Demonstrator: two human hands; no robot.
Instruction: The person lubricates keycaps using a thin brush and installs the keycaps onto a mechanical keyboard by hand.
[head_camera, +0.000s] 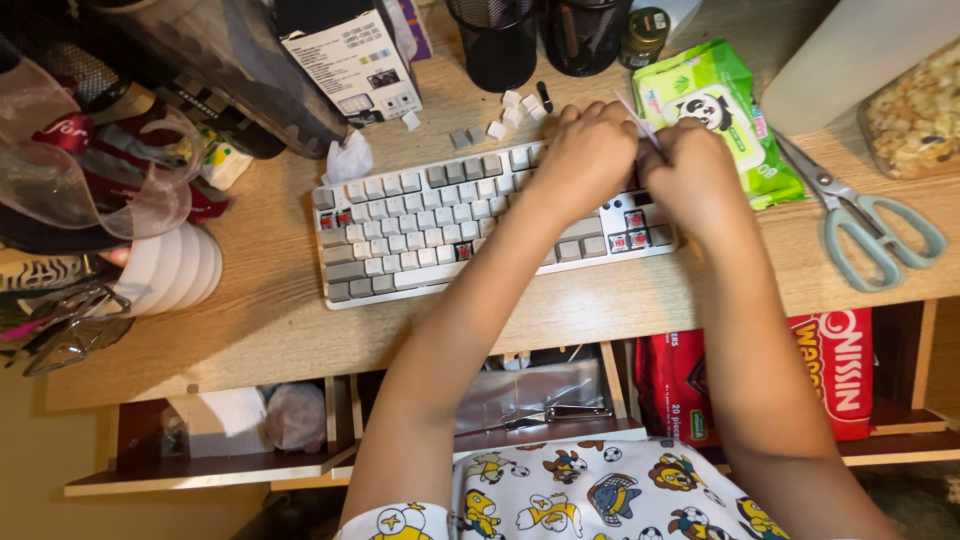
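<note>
A grey and white mechanical keyboard lies on the wooden desk, with several keycaps off and red switches showing. My left hand and my right hand meet over its right end, fingers curled. Between them a thin pale strip or wipe sticks up; which hand grips it is unclear. Several loose keycaps lie behind the keyboard.
A green pack of wet wipes and grey-green scissors lie to the right. Two black mesh cups, a small box and a crumpled tissue stand behind. Clutter fills the left; open drawers sit below.
</note>
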